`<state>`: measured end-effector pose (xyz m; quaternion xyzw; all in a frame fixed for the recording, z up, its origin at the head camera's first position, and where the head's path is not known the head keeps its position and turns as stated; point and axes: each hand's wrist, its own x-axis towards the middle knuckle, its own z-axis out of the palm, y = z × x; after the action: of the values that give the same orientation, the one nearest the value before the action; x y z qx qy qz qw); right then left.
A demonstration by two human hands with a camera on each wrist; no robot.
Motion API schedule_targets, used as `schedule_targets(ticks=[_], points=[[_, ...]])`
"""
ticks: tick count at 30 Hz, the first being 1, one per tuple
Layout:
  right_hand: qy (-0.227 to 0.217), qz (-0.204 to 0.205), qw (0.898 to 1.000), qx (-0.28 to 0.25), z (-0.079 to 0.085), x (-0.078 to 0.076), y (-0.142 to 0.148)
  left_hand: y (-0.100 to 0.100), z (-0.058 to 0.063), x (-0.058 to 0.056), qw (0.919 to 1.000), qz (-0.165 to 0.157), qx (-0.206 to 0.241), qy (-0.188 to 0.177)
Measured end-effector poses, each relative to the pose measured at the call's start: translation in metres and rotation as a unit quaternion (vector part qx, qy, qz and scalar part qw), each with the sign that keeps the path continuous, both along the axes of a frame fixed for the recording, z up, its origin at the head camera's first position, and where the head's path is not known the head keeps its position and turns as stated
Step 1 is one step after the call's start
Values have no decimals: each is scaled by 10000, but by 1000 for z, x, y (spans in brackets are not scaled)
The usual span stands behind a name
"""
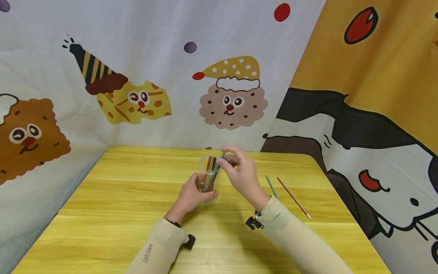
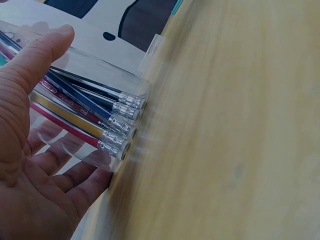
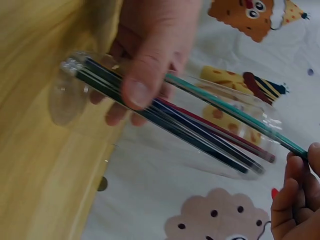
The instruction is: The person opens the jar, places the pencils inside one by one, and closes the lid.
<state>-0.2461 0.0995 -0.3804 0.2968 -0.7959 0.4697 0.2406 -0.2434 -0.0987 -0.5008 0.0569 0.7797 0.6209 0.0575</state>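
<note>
My left hand (image 1: 192,192) grips a clear plastic pencil container (image 2: 107,62) around its side, thumb on one face and fingers on the other. Inside stand several pencils, among them a yellow pencil (image 2: 75,118), a red pencil (image 2: 65,123) and dark blue ones, metal-banded eraser ends at the bottom. At the container's mouth, my right hand (image 1: 241,173) pinches the upper end of a green pencil (image 3: 230,114) between thumb and fingertips. Most of that pencil's length lies within the container, and its top sticks out past the rim.
On the wooden table (image 1: 119,213), right of the container, lie a teal pencil (image 1: 271,185) and a red pencil (image 1: 293,197), the teal one partly hidden by my right forearm. A cartoon-printed curtain (image 1: 147,45) hangs behind the table's far edge.
</note>
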Motion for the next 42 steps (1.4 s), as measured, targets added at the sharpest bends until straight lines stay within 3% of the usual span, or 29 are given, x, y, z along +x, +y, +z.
schedule_targets(ticks=[18, 28, 42], points=[[280, 396, 9972, 569, -25, -2, -6, 2, 2, 0, 10000, 37, 34, 29], [354, 121, 9936, 1070, -26, -1, -7, 1, 2, 0, 9999, 86, -91, 46], [406, 63, 9925, 1153, -28, -1, -8, 2, 0, -1, 9997, 128, -177, 79]])
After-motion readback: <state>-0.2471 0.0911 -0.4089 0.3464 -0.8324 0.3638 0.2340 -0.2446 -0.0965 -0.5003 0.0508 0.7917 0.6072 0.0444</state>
